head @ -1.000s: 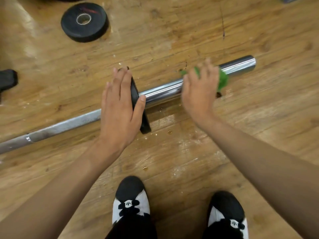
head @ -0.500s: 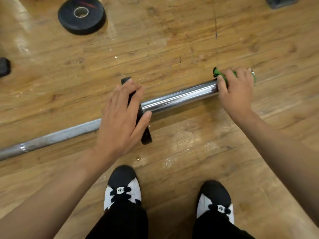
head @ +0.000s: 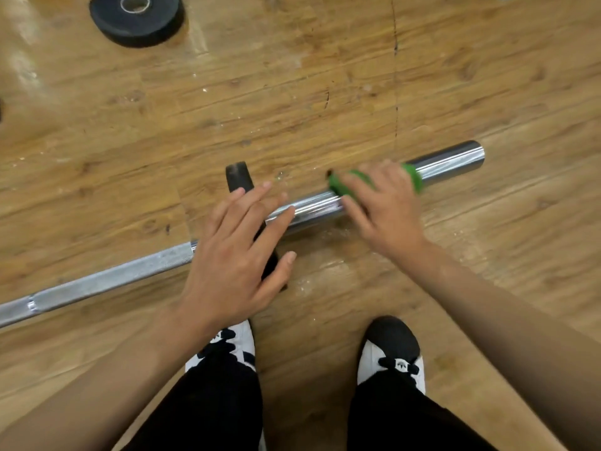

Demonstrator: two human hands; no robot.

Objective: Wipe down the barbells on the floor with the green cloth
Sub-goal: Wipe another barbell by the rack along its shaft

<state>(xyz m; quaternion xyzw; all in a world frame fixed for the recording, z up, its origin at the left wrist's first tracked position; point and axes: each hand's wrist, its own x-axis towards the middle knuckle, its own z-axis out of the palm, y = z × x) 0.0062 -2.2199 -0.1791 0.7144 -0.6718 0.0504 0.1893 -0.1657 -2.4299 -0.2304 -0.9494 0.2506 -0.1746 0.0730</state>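
Right hand (head: 387,216) motion-blurred, covers most of green cloth (head: 413,177); only its two ends peek out. Left hand (head: 234,255) hides middle of black rubber disc (head: 239,180) on long silver steel barbell (head: 107,281), whose shaft runs off left edge. Round black weight plate (head: 136,21) clipped by top edge. Black-and-white left shoe (head: 240,343) partly behind left wrist.

The floor (head: 325,92) beyond the barbell (head: 455,161) lies open. Its black disc (head: 237,177) blocks passage leftward along the sleeve. A weight plate (head: 146,26) sits well apart.
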